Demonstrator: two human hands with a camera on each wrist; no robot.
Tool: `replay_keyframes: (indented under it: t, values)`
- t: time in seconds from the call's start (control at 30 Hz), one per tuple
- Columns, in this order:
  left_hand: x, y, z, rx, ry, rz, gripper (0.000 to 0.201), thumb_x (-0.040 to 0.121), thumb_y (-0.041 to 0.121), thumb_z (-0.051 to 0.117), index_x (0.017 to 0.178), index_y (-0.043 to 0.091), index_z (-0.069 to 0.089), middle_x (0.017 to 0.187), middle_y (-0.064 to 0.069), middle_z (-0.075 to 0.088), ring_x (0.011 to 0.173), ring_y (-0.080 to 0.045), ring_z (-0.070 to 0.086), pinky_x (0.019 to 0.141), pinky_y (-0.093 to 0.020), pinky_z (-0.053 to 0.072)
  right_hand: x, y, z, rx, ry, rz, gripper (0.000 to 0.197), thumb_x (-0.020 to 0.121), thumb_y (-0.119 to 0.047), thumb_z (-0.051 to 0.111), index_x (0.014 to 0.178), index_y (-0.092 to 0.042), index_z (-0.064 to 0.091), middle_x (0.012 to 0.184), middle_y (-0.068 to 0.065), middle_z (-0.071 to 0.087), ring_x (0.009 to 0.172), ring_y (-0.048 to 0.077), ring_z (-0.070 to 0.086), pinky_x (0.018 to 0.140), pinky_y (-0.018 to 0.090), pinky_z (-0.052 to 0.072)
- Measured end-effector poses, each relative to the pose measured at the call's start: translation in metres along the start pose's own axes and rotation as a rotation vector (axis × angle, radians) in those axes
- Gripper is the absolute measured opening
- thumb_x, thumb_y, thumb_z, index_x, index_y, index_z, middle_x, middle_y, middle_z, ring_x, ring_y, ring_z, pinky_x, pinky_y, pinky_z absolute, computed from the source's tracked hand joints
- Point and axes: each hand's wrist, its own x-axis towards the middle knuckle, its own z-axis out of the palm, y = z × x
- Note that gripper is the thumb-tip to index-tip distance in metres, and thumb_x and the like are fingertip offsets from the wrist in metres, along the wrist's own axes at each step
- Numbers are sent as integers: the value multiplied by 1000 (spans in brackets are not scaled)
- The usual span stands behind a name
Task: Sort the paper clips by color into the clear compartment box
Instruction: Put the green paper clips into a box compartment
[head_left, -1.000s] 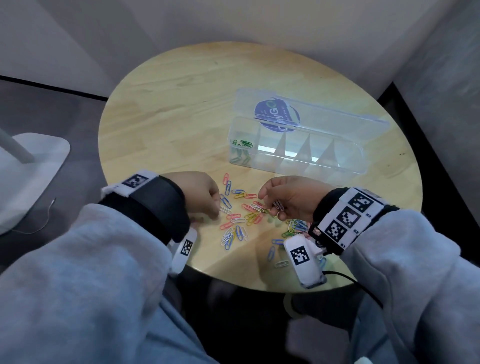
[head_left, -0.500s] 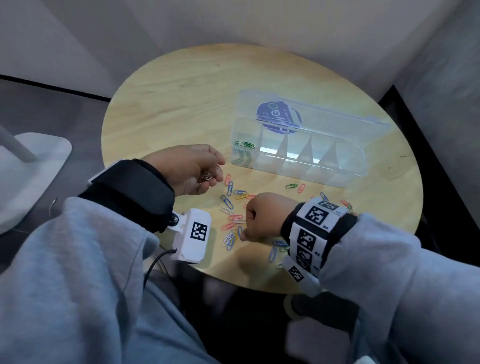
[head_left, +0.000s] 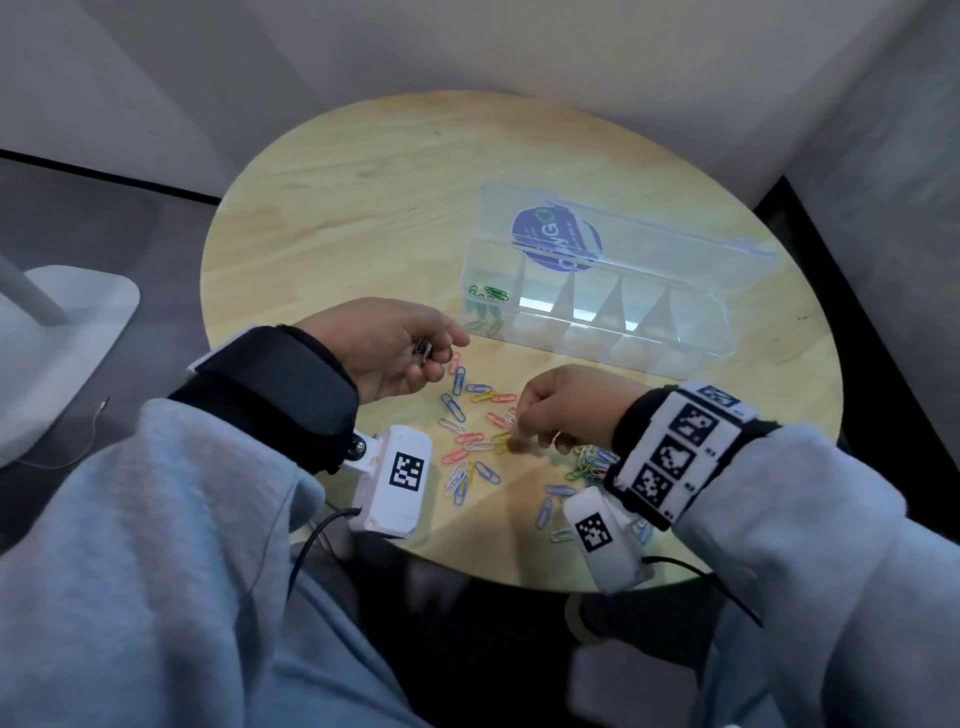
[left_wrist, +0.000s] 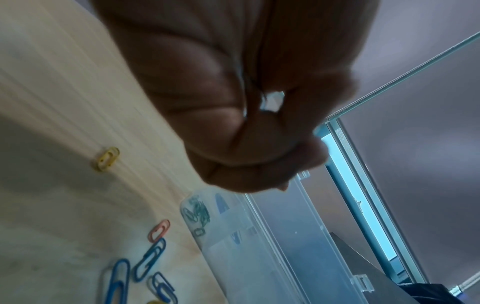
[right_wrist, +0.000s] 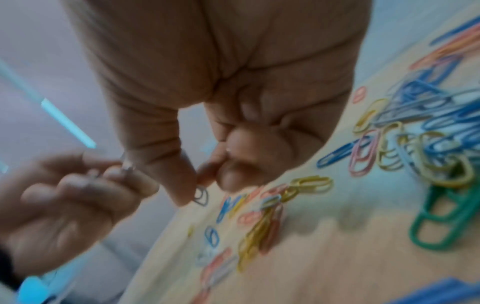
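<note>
The right hand's fingers (right_wrist: 182, 185) are pinching a pale clip (right_wrist: 201, 196) between thumb and forefinger, just off the worktop (head_left: 363, 182), at the left edge of the scattered paper clips (head_left: 478, 431). The right hand (head_left: 566, 408) is hovering low over that pile with the other fingers curled under.

The left hand (head_left: 395, 348) is being held palm up, raised above the worktop, its fingers curling around a small bundle of pale clips (head_left: 423, 351); exactly how many cannot be told.

The clear compartment box (head_left: 597, 306) is lying beyond both hands, its long axis running from left-near to right-far, lid open behind it. Only its leftmost compartment is holding anything: green clips (head_left: 488, 296). The others are looking empty.

The relation that counts: the left hand is nearer the box, just short of its left end, and the free compartments are lying forward and to the right of it. The likely next move is probably passing the pinched clip across to the left hand's bundle, then carrying the bundle forward over the near wall into the compartment beside the green one.
</note>
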Motion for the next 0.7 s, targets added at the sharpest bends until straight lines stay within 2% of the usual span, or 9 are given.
replay_keyframes:
  t: [0.1, 0.2, 0.27, 0.3, 0.4, 0.47, 0.57, 0.63, 0.7]
  values:
    - [2, 1, 1, 149, 48, -15, 20, 90, 7, 42, 76, 11, 55, 60, 0, 42, 37, -6, 41, 30, -12, 26, 2, 9, -9, 396, -23, 6, 27, 83, 7, 55, 61, -9, 50, 61, 11, 58, 55, 20, 47, 50, 25, 36]
    - [7, -4, 3, 559, 97, -47, 19, 89, 23, 55, 72, 15, 52, 60, 0, 39, 46, -13, 33, 41, -18, 25, 1, 12, -17, 662, 2, 17, 25, 86, 11, 47, 69, -7, 51, 57, 9, 54, 43, 16, 52, 41, 20, 42]
    - [9, -10, 2, 871, 94, -52, 29, 83, 39, 64, 71, 16, 50, 61, 0, 41, 53, -16, 35, 51, -24, 28, 1, 14, -21, 748, -2, 23, 23, 88, 10, 43, 80, -6, 57, 58, 5, 50, 38, 9, 51, 38, 15, 44]
    - [9, -13, 2, 958, 107, -53, 33, 78, 44, 67, 71, 17, 50, 63, 1, 44, 57, -17, 39, 55, -25, 31, 1, 15, -22, 761, -11, 30, 23, 89, 8, 41, 83, -6, 59, 60, 5, 47, 37, 8, 50, 38, 14, 44]
    - [11, -16, 6, 1027, 128, -22, 29, 73, 44, 73, 77, 19, 57, 73, 4, 53, 70, -16, 49, 62, -26, 39, 4, 15, -22, 787, -25, 61, 26, 90, 3, 36, 78, -5, 57, 63, 4, 43, 38, 7, 47, 38, 14, 43]
    - [12, -16, 11, 1073, 127, 30, 21, 73, 38, 74, 83, 23, 63, 71, 9, 53, 70, -12, 51, 62, -24, 37, 5, 15, -20, 753, -43, 76, 25, 92, -7, 40, 72, -7, 55, 61, 2, 44, 38, 7, 45, 38, 14, 39]
    - [15, -15, 19, 1181, 105, 74, 12, 76, 28, 71, 85, 28, 63, 67, 12, 48, 66, -7, 47, 55, -20, 31, 9, 13, -19, 581, -42, 65, 27, 92, -19, 53, 66, -14, 46, 55, -3, 42, 39, 7, 39, 36, 16, 31]
    - [19, -18, 22, 1244, 98, 68, 11, 77, 22, 68, 82, 29, 61, 67, 12, 48, 62, -4, 44, 52, -20, 29, 11, 11, -19, 224, 12, 7, 29, 86, -20, 64, 64, -16, 46, 49, -4, 42, 41, 9, 37, 38, 17, 31]
    - [22, -21, 25, 1297, 94, 59, 13, 77, 17, 65, 75, 27, 57, 67, 12, 49, 59, -3, 43, 50, -20, 29, 11, 5, -17, -173, 68, -38, 25, 79, -26, 72, 66, -20, 52, 54, -6, 47, 49, 9, 42, 48, 20, 38]
